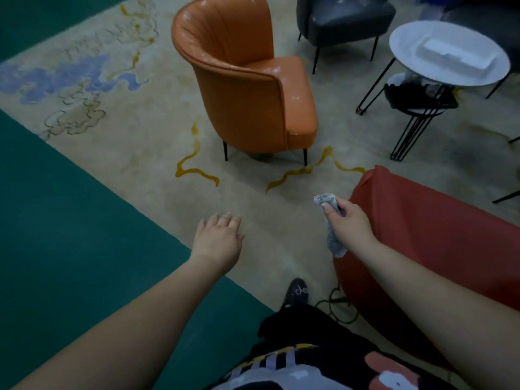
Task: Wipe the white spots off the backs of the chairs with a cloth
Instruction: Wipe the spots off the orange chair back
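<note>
Cloth [332,220], grey and crumpled, gripped in the right hand [350,220] beside the red chair [439,237].

Right-hand fingers curl round the cloth's middle, thumb on top; one bunched end projects above the fist, the other hangs below, against the red chair's rounded, matte back edge. Left hand [218,237] is held palm down over the carpet [157,142], fingers straight, slightly spread, holding nothing. Carpet is beige with yellow wavy lines and blue patches, bordered by a green floor area [56,220]. Farther off stands an orange chair [242,80]: glossy leather-like shell, curved ribbed back, thin dark legs. Beyond it is a dark grey chair [346,18] bearing pale marks, and to the right a round white bench [413,40] on black wire legs carrying a white box [458,56].
</note>
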Action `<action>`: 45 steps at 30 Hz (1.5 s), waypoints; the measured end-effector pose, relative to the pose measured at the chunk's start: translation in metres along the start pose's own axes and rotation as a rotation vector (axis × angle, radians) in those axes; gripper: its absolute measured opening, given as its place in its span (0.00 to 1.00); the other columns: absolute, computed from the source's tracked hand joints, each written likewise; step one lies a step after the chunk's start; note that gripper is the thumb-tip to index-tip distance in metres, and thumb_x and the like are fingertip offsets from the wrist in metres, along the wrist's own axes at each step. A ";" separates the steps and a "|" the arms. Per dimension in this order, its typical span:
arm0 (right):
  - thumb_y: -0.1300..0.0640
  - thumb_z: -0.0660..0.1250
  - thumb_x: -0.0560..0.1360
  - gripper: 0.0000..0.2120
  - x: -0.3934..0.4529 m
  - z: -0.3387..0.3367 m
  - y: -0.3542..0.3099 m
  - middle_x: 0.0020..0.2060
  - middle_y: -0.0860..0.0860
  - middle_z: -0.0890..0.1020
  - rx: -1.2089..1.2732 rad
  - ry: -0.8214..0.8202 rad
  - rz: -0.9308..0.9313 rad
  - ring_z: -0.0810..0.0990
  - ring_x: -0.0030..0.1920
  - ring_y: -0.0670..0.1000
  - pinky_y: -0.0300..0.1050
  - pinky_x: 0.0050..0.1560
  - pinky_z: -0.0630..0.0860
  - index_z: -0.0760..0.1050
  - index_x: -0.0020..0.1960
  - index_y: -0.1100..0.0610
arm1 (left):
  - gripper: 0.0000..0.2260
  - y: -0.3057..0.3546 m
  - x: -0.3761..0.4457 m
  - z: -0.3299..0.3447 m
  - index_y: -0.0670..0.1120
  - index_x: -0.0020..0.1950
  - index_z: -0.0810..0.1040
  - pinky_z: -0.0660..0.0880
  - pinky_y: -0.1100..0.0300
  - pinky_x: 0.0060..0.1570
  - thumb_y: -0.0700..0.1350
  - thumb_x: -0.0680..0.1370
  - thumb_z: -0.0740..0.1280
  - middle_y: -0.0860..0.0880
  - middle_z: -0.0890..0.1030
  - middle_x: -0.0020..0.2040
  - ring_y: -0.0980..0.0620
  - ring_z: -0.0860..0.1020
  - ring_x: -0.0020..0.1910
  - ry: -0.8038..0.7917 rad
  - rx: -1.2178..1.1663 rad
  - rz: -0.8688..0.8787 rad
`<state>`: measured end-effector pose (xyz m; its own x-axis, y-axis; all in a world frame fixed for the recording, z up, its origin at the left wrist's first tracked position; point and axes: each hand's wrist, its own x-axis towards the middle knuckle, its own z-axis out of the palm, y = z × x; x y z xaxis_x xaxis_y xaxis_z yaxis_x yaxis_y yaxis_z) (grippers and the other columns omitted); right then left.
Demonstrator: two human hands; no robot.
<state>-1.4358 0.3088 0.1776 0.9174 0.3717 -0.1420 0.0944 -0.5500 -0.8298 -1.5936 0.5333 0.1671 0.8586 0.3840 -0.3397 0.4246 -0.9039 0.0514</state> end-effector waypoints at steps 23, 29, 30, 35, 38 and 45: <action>0.67 0.61 0.79 0.22 0.293 0.018 -0.095 0.62 0.54 0.78 0.618 -0.300 0.209 0.79 0.60 0.54 0.56 0.61 0.76 0.71 0.69 0.50 | 0.20 0.052 0.309 -0.155 0.49 0.66 0.75 0.76 0.64 0.56 0.45 0.75 0.71 0.51 0.82 0.58 0.61 0.79 0.53 -0.017 -1.007 0.139; 0.70 0.69 0.72 0.30 0.354 0.035 -0.110 0.63 0.53 0.77 0.479 -0.223 0.194 0.77 0.62 0.52 0.54 0.64 0.74 0.70 0.69 0.49 | 0.16 0.033 0.383 -0.172 0.53 0.55 0.77 0.74 0.72 0.42 0.48 0.70 0.76 0.56 0.81 0.46 0.61 0.79 0.44 -0.008 -0.935 0.126; 0.70 0.70 0.71 0.32 0.365 0.037 -0.112 0.63 0.53 0.77 0.459 -0.208 0.195 0.77 0.62 0.52 0.54 0.64 0.74 0.69 0.70 0.50 | 0.12 0.030 0.395 -0.177 0.53 0.52 0.78 0.73 0.73 0.39 0.46 0.70 0.75 0.56 0.81 0.43 0.60 0.78 0.42 -0.018 -0.944 0.141; 0.67 0.71 0.72 0.27 0.416 0.038 -0.120 0.56 0.55 0.81 0.412 -0.147 0.250 0.81 0.56 0.53 0.51 0.58 0.78 0.71 0.69 0.56 | 0.01 0.013 0.448 -0.197 0.48 0.46 0.78 0.79 0.56 0.45 0.43 0.76 0.68 0.51 0.81 0.42 0.53 0.80 0.42 -0.111 -1.114 0.096; 0.63 0.73 0.71 0.13 0.437 0.036 -0.120 0.47 0.53 0.85 0.429 -0.137 0.277 0.83 0.45 0.48 0.42 0.46 0.81 0.79 0.55 0.58 | 0.01 0.011 0.477 -0.209 0.47 0.47 0.78 0.79 0.49 0.46 0.43 0.77 0.67 0.48 0.81 0.41 0.51 0.79 0.41 -0.174 -1.172 0.101; 0.62 0.75 0.69 0.10 0.493 0.014 -0.111 0.44 0.52 0.85 0.531 -0.089 0.304 0.84 0.46 0.52 0.50 0.48 0.81 0.77 0.48 0.54 | 0.04 0.036 0.533 -0.227 0.49 0.46 0.79 0.78 0.56 0.37 0.45 0.74 0.72 0.50 0.82 0.39 0.53 0.80 0.37 -0.074 -1.174 0.023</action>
<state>-0.9998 0.5638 0.1919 0.8350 0.3303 -0.4402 -0.3927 -0.2027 -0.8970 -1.0553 0.7488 0.2013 0.8673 0.3226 -0.3791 0.4465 -0.1677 0.8789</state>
